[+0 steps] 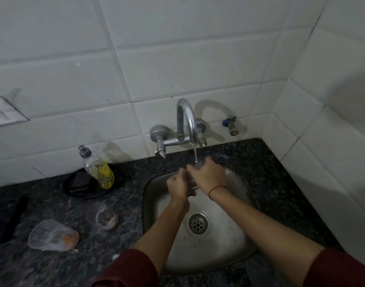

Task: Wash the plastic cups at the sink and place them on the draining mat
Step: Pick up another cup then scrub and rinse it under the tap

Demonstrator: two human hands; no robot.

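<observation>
From the head camera, the person is leaning over a small steel sink [154, 195] set in a dark speckled granite counter [266, 175]. Both hands are meeting under the thin stream [195, 155] that is running from the curved chrome tap [186, 119]. The left hand [177, 188] is curling round a clear plastic cup [193, 184] from the side, and the right hand [208, 175] is clasping it from above. The cup is mostly hiding between the fingers, directly over the basin. Two more clear cups are waiting on the counter to the left, both showing orange residue: the nearer cup [53, 235] is lying tipped over, and the farther cup [101, 216] is sitting just beside the sink. A dish-soap bottle [96, 166] is standing on a black plate [73, 189] behind them. A dark strip [13, 220] at the far left may be the draining mat, though I cannot tell. The risk here is a slip: a thin wet cup could be squeezed out of the hands and drop into the basin, or buckle under pressure. An arm swinging left toward the mat could also knock the dirty cups.
</observation>
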